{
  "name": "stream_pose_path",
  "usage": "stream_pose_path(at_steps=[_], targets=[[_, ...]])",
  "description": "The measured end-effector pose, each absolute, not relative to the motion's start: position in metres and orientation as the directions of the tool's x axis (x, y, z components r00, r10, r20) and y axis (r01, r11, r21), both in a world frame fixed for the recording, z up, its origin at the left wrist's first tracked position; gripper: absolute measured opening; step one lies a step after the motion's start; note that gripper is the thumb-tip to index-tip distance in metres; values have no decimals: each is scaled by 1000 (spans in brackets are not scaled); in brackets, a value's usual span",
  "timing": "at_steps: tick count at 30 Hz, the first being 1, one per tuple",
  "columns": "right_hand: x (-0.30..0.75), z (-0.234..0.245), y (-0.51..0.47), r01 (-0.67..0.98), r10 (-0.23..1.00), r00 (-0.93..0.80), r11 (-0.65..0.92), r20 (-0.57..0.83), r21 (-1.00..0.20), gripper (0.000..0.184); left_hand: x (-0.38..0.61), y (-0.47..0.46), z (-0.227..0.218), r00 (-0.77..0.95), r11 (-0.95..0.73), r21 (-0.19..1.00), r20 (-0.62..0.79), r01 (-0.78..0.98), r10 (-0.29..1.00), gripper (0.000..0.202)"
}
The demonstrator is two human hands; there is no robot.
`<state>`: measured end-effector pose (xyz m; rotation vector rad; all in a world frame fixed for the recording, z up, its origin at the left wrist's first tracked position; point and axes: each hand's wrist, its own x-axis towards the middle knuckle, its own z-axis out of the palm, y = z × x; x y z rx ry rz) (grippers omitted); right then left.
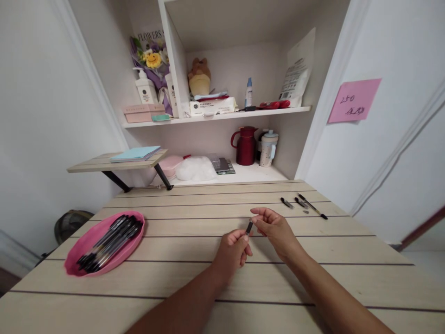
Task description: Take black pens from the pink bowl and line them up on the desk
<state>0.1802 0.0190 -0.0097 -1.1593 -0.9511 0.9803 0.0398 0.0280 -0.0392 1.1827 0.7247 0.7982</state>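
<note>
Over the middle of the desk, my left hand (231,250) is closed round a short dark pen part (249,227), which points up and away from me. The thumb and fingertips of my right hand (274,229) pinch at its upper end; the exact contact is partly hidden. Further right on the desk lie a pen (313,207), two short black-and-clear pen parts (287,203) and a small grey piece (306,212). To the left, a pink oval tray (137,241) holds a bundle of several black-and-clear pens (109,243).
A small raised stand (93,162) carrying blue paper (135,153) is at the desk's back left. Behind the desk, shelves (222,118) hold a red jug (245,146), a cup (269,148), bottles and boxes. A pink note (354,100) is stuck to the right wall.
</note>
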Motion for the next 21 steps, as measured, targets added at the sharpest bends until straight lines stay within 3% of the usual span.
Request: stream_pose_path(at_steps=[11, 18, 21], targets=[[184, -4, 15, -262, 986, 169, 27, -18, -965, 47, 37, 29, -40, 576, 212, 964, -84, -159, 813, 38], [185, -10, 17, -125, 990, 140, 14, -4, -992, 29, 36, 28, -38, 582, 193, 969, -69, -154, 810, 38], [184, -12, 17, -70, 985, 171, 30, 17, -997, 31, 36, 28, -38, 577, 184, 972, -67, -148, 814, 40]])
